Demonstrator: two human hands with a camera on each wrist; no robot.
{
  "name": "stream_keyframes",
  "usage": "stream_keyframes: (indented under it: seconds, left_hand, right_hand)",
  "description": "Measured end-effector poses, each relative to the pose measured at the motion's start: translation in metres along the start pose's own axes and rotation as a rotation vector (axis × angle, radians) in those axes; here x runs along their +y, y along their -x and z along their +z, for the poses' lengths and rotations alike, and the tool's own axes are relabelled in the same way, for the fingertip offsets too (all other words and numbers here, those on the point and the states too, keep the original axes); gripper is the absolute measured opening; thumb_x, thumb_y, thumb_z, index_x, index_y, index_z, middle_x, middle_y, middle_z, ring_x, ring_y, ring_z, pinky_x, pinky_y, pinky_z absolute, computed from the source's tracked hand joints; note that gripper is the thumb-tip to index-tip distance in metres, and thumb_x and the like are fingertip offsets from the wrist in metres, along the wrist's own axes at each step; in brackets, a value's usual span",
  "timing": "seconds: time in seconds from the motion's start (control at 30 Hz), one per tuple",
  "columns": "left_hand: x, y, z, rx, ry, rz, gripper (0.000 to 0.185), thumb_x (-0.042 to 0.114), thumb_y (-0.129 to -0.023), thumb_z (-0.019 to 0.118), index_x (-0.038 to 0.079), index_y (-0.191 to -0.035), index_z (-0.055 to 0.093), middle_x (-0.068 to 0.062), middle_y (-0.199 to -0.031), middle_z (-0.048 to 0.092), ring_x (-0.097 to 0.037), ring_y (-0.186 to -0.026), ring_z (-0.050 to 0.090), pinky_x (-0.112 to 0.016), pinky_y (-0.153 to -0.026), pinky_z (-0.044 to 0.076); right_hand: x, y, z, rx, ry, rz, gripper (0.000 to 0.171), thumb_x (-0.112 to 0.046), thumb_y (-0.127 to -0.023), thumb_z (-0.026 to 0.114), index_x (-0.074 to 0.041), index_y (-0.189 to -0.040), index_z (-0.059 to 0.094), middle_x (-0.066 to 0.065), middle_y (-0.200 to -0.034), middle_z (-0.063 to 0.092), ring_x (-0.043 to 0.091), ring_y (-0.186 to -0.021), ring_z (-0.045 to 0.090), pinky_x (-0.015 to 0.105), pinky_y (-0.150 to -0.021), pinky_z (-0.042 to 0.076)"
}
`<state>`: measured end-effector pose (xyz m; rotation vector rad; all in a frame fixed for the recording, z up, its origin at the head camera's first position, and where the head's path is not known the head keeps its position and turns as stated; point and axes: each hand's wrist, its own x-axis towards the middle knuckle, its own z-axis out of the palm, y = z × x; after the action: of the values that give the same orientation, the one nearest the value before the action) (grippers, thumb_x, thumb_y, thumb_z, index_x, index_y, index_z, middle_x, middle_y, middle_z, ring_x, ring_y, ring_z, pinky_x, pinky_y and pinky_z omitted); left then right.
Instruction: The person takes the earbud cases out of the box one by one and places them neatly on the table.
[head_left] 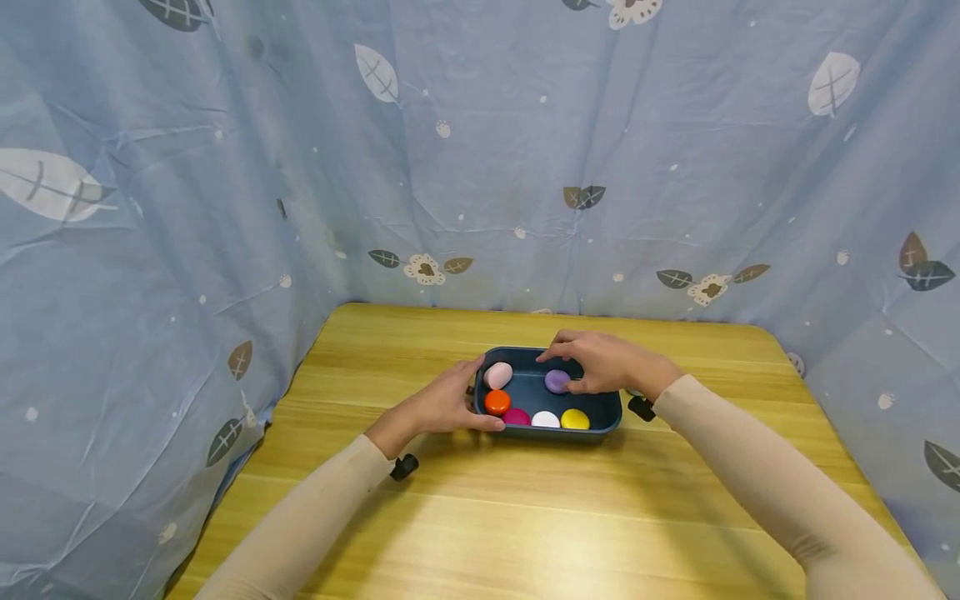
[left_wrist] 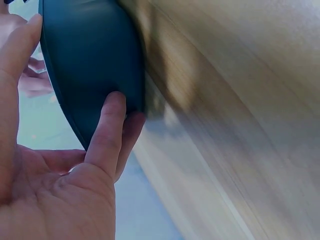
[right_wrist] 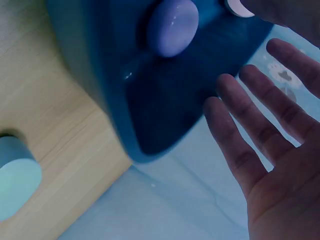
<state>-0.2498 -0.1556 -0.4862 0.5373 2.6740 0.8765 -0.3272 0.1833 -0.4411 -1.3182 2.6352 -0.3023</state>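
Head view: my left hand [head_left: 442, 406] holds the left end of the dark tray [head_left: 604, 414] on the table [head_left: 525, 517], thumb and fingers pressed against its wall. My right hand [head_left: 607, 363] hovers over the tray, fingers spread and relaxed, just above the purple stone [head_left: 557, 381]; five more stones lie inside.

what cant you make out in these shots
- Head view: whether the right hand touches the purple piece; the fingers hover close and it is too small to tell.
- Head view: the dark pink piece is partly hidden behind the tray wall.
- Left wrist view: the left hand grips the tray's outside; its contents are hidden.
- Right wrist view: a pale round thing is cut off by the left edge and blurred.
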Motion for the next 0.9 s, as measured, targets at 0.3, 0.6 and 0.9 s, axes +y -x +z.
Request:
stream_keyframes:
  seconds: [0.3,0.6,0.9]
  left_hand:
    - [-0.002,-0.002,0.003,-0.007,-0.002,0.009,0.136,0.070,-0.090,0.095,0.010,-0.188,0.022,-0.024,-0.190,0.032,-0.046,-0.171,0.045,-0.066,-0.139,0.043]
    - [-0.001,0.000,0.002,0.003,0.021,0.013,0.137,0.067,-0.090,0.097,0.010,-0.188,0.021,-0.021,-0.190,0.034,-0.044,-0.169,0.048,-0.062,-0.139,0.044]
    - [-0.004,0.001,0.001,0.006,0.031,0.028,0.138,0.067,-0.090,0.097,0.009,-0.188,0.019,-0.022,-0.190,0.034,-0.042,-0.167,0.051,-0.058,-0.138,0.047]
  right_hand:
    - [-0.001,-0.010,0.007,-0.071,0.067,-0.011,0.056,-0.028,-0.101,0.091,-0.019,-0.155,0.077,0.010,-0.139,0.072,0.026,-0.113,0.071,0.051,-0.106,0.065]
    - [0.004,-0.014,0.011,-0.121,0.050,0.001,0.056,-0.026,-0.100,0.094,-0.017,-0.152,0.078,0.012,-0.145,0.075,0.033,-0.128,0.074,0.059,-0.118,0.062]
    - [0.001,-0.023,0.014,-0.163,-0.021,-0.014,0.052,-0.018,-0.099,0.093,-0.013,-0.149,0.079,0.013,-0.145,0.076,0.026,-0.120,0.074,0.050,-0.115,0.065]
